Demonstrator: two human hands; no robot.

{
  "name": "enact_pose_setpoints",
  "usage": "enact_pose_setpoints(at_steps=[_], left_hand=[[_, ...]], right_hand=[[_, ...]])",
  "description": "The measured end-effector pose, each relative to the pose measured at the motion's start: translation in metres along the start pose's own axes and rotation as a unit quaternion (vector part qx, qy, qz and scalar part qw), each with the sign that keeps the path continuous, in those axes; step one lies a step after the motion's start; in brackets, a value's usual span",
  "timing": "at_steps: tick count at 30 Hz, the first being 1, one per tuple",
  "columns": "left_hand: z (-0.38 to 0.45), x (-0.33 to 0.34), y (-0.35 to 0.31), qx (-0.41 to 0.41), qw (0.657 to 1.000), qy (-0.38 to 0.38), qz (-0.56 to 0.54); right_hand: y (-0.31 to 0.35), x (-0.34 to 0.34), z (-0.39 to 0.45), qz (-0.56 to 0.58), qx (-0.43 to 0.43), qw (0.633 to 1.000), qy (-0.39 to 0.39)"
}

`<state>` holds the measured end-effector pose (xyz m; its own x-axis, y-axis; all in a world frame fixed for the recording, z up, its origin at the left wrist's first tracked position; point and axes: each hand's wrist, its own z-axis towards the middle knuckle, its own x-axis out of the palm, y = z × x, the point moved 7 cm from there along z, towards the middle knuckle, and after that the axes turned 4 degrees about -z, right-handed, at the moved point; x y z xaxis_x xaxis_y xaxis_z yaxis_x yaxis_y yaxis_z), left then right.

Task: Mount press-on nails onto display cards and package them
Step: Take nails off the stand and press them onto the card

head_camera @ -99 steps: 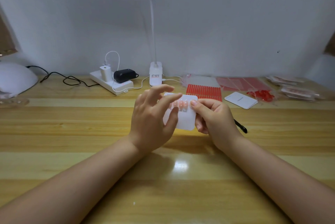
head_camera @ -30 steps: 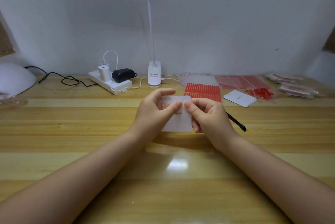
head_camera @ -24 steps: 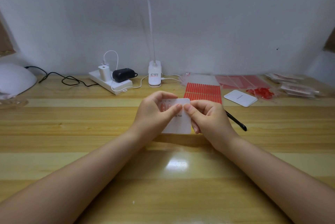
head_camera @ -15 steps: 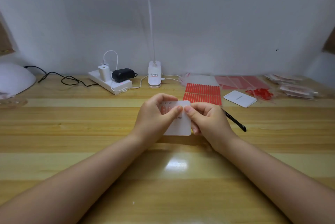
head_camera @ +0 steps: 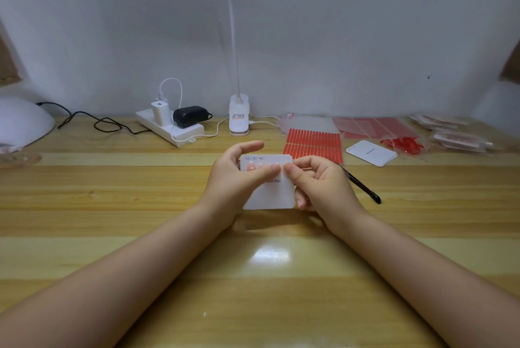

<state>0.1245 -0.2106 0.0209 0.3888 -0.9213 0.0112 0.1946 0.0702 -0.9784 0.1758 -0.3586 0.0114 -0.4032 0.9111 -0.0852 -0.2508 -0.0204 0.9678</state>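
A white display card (head_camera: 272, 196) is held upright above the wooden table, between both hands. A row of pale pink press-on nails (head_camera: 254, 167) sits near its top edge, partly hidden by fingers. My left hand (head_camera: 235, 178) grips the card's left side, thumb pressing on the nails. My right hand (head_camera: 323, 185) holds the right side, thumb on the card's face beside the left thumb. A black pair of tweezers (head_camera: 363, 186) sticks out from behind my right hand; whether that hand holds it I cannot tell.
A sheet of red adhesive strips (head_camera: 313, 142), a spare white card (head_camera: 371, 152), loose red nails (head_camera: 402, 144) and clear bags (head_camera: 455, 138) lie at the back right. A lamp base (head_camera: 239, 118), power strip (head_camera: 170, 128) and white nail lamp (head_camera: 21, 122) stand at the back left.
Compared with 3.3 s ago my left fingers have closed down onto the card. Over the last second both thumbs stay pressed together on the nail row; the card barely shifts.
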Motion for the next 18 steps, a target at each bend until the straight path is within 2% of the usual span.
enact_pose_setpoints(at_steps=[10,13,15,18], left_hand=[[-0.001,-0.001,-0.001,-0.017,1.0,-0.013,-0.011],[-0.001,0.0,-0.008,0.048,0.996,-0.005,0.079],[-0.007,0.003,-0.026,0.178,0.965,-0.003,0.191],[-0.022,0.013,-0.047,0.388,0.841,-0.03,0.377]], right_hand=[[0.0,0.002,-0.001,0.013,0.014,1.0,-0.006],[-0.002,-0.001,-0.001,0.035,0.033,0.999,-0.017],[-0.003,-0.003,-0.001,0.058,0.047,0.997,-0.025],[-0.004,-0.005,-0.001,0.076,0.059,0.995,-0.033]])
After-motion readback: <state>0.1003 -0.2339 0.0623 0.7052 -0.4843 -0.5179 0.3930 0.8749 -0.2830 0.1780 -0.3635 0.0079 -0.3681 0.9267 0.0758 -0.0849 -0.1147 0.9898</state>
